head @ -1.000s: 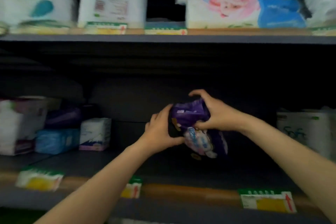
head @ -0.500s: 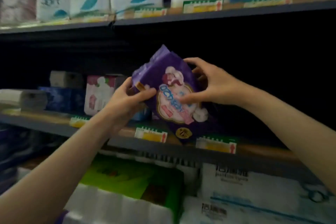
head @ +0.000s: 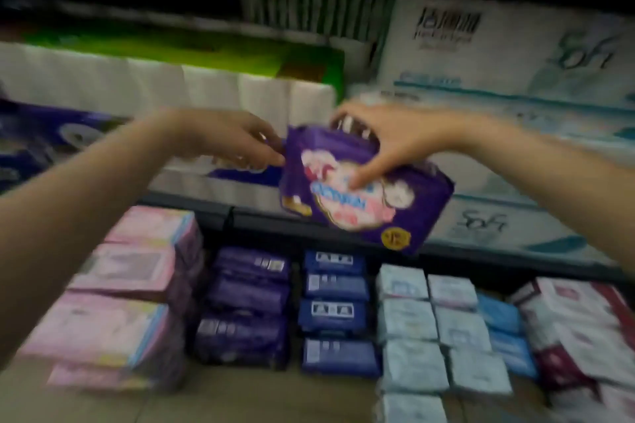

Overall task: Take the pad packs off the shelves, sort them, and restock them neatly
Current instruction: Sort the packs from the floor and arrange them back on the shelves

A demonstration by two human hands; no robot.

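A purple pad pack [head: 395, 213] with a pink and white picture on its front hangs tilted in the air in front of the lowest shelf. My right hand [head: 385, 141] grips its top edge, thumb on the front. My left hand [head: 237, 141] touches the pack's upper left corner with its fingertips. Below lie sorted rows of pad packs on the floor: pink packs [head: 134, 285], purple packs [head: 247, 306], dark blue packs [head: 335, 312], pale white packs [head: 433, 330], light blue packs [head: 501, 326] and red and white packs [head: 584, 326]. The view is blurred by motion.
The bottom shelf edge [head: 213, 213] runs behind the rows. On it stand large tissue bundles: a green and white one [head: 192, 72], a purple one [head: 51, 137] at the left and white "Soft" ones [head: 515, 55] at the right. Bare floor [head: 240, 398] shows near me.
My view has swung down from the middle shelf to the floor rows. Both hands brought the purple pack down with it, and my left hand shifted from its side to its corner.
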